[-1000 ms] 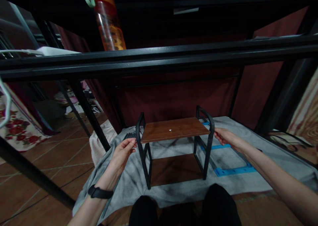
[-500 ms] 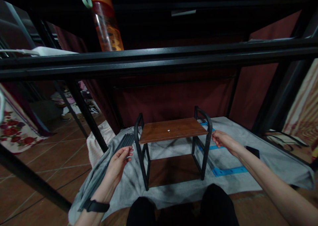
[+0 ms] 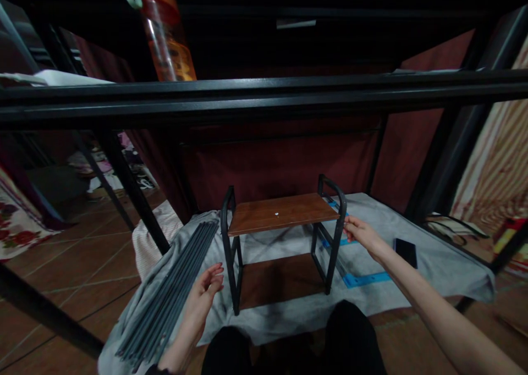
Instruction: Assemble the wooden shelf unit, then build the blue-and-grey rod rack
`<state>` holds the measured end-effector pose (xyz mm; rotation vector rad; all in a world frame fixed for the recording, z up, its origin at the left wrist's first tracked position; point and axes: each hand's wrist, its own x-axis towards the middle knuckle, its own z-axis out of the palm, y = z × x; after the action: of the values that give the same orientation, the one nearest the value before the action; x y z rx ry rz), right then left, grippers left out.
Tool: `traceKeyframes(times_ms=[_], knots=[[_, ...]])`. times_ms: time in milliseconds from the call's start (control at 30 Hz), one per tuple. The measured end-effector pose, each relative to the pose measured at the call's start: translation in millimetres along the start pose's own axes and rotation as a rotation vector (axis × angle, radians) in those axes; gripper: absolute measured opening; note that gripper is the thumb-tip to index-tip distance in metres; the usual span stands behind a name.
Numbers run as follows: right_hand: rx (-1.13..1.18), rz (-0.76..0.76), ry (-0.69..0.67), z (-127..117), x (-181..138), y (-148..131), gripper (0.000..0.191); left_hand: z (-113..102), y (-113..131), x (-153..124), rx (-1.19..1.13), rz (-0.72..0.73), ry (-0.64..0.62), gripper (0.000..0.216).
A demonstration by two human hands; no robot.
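Note:
A small two-tier shelf rack (image 3: 284,213) with brown wooden boards and black metal side frames stands upright in front of my knees. My left hand (image 3: 206,290) hovers just left of its near left post, holding nothing, fingers loosely curved and apart. Beside the right side frame, my right hand (image 3: 361,233) has its fingertips pinched together close to the post. Whatever is in that pinch is too small to make out. A small white speck (image 3: 276,214) shows on the upper board. Left of the rack lies a bundle of dark grey rods (image 3: 171,292).
Everything rests on a grey cloth (image 3: 264,328). To the right are blue strips (image 3: 367,279) and a dark phone (image 3: 406,252). A black metal bar (image 3: 264,94) crosses overhead, with an orange bottle (image 3: 169,39) behind it. Black posts flank the space.
My left hand has dropped lower and its fingers have spread from a pinch, uncovering more of the rods. My right hand stays pinched beside the right frame. The view has shifted slightly.

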<state>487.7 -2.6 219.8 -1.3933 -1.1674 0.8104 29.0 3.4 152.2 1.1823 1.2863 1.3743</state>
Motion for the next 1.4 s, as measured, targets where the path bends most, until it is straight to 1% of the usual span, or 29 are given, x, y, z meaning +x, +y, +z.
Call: traceKeyframes(times_ms=[67, 100, 233, 367, 467, 533, 633, 733, 833, 933, 1000, 1067, 1133, 1300, 1400], knots=[[-0.019, -0.023, -0.012, 2, 1, 1, 0.017, 6, 4, 2, 0.002, 0.049, -0.031, 0.052], [-0.029, -0.035, -0.019, 4, 0, 2, 0.016, 9, 7, 3, 0.000, 0.068, -0.025, 0.053], [-0.049, -0.073, -0.029, 11, -1, 3, 0.014, 20, 24, 10, 0.006, 0.122, 0.050, 0.053], [-0.047, -0.062, 0.000, 14, -4, -3, 0.025, 25, 43, 21, -0.044, 0.195, 0.052, 0.054], [-0.036, -0.082, 0.016, 15, -6, -10, 0.030, 24, 50, 29, -0.050, 0.243, 0.017, 0.052], [-0.025, -0.095, 0.033, 16, -6, -14, 0.031, 22, 51, 33, -0.045, 0.247, 0.004, 0.054], [-0.009, -0.104, 0.050, 18, -4, -15, 0.032, 18, 49, 40, -0.038, 0.241, 0.038, 0.068], [0.013, -0.114, 0.062, 19, 0, -14, 0.033, 13, 51, 45, -0.002, 0.256, 0.108, 0.080], [0.036, -0.112, 0.082, 17, 4, -13, 0.031, 12, 55, 48, 0.015, 0.281, 0.104, 0.084], [0.041, -0.095, 0.070, 14, 6, -14, 0.028, 14, 62, 47, -0.005, 0.300, 0.099, 0.083], [0.043, -0.088, 0.061, 13, 6, -15, 0.027, 16, 64, 47, -0.029, 0.293, 0.112, 0.077], [0.049, -0.087, 0.061, 13, 6, -16, 0.026, 17, 66, 48, -0.053, 0.288, 0.095, 0.070], [0.064, -0.091, 0.057, 14, 5, -16, 0.028, 18, 66, 49, -0.069, 0.296, 0.085, 0.066], [0.112, -0.093, 0.042, 17, 2, -17, 0.034, 13, 62, 54, -0.041, 0.309, 0.125, 0.064], [0.111, -0.081, 0.048, 16, 2, -18, 0.035, 9, 59, 55, -0.015, 0.308, 0.105, 0.061]])
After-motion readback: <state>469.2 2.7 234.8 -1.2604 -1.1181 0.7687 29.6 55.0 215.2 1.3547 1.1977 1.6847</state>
